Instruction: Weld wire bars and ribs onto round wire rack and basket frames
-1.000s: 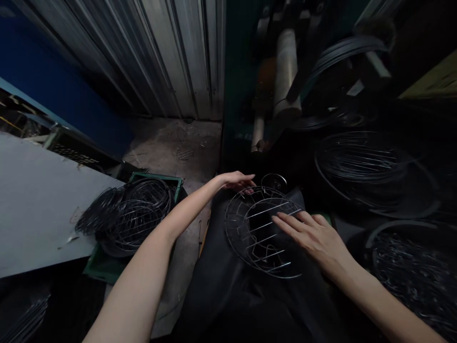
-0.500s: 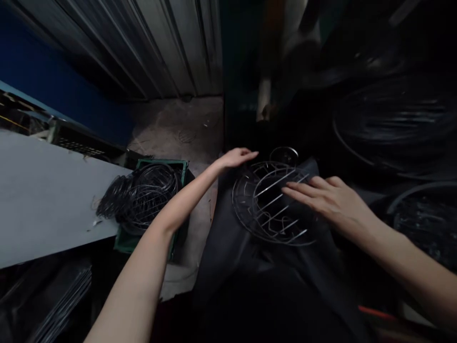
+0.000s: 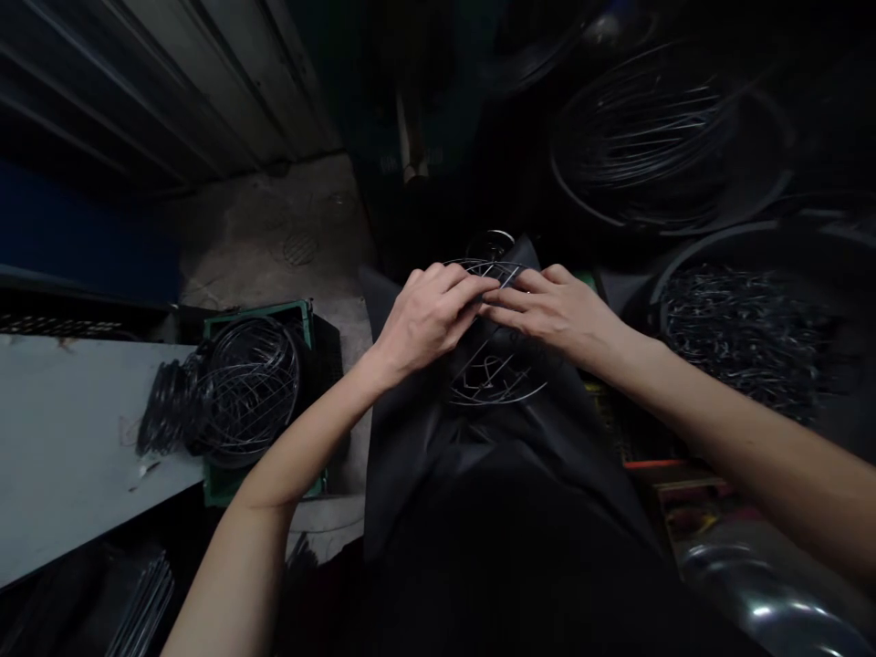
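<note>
The wire grille [image 3: 487,370], on dark cloth [image 3: 424,456] at near centre, is seen with crossbars fitted, its far part covered by the left hand [image 3: 432,318] and right hand [image 3: 553,315], fingers curled close, any pinch undeterminable; remaining work cannot be established, and no lettering can be read.

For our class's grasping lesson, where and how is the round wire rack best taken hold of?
Probably the near rim of the wire rack, from the person's body side, pinching: its thin curved wire lies exposed there, while the left hand and right hand cover much of the far part.
</note>
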The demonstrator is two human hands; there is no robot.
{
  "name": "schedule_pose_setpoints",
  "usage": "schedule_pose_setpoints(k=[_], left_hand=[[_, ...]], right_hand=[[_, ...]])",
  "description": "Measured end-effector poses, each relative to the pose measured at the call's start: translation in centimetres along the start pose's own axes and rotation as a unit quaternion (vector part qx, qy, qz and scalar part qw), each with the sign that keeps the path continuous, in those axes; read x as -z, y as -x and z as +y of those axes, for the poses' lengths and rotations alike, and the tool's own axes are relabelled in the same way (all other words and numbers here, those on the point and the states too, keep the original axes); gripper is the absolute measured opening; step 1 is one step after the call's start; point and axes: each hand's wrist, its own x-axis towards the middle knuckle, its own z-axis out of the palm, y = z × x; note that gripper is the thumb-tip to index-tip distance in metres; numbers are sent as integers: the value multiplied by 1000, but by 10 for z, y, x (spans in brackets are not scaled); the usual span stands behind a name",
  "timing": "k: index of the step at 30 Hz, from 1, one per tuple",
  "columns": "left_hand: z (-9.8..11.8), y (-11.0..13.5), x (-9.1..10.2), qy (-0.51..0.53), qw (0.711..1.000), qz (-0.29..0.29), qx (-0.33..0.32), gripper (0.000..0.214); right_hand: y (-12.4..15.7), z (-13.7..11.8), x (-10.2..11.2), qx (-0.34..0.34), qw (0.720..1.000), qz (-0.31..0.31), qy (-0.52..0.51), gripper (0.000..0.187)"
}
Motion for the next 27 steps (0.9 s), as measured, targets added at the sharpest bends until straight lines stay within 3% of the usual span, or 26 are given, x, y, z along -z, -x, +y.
schedule_pose_setpoints(k=[3,5,8,10,13,16,21,25,27], left_hand=[[1,-5,1,-10,999,-17,-45,30],[-1,-2,5,1,999,12,-35,27],[-7,7,11,25,997,71,9,21],[-6,11,13,27,997,66,-3,19],[5,12,8,4,998,-12,-66,24],[21,7,1,-42,991,-91,-90,35],[35,-5,-3,-129,978,-140,-83,42],[31,-6,-9,-147,973,-163,-67,50],[25,-5,-16,-142,969,-187,-72,58]], right_hand=[[21,8,5,-80,994,46,-64,30],[49,14,8,-205,965,110,-118,27],[101,7,3,-425,864,166,-211,25],[129,-9,-12,-513,790,133,-309,32],[146,-38,-41,-542,706,93,-447,40],[137,-56,-60,-538,668,99,-505,41],[108,-60,-56,-502,655,109,-554,41],[95,-64,-52,-500,553,147,-650,37],[91,-67,-51,-503,520,173,-668,36]])
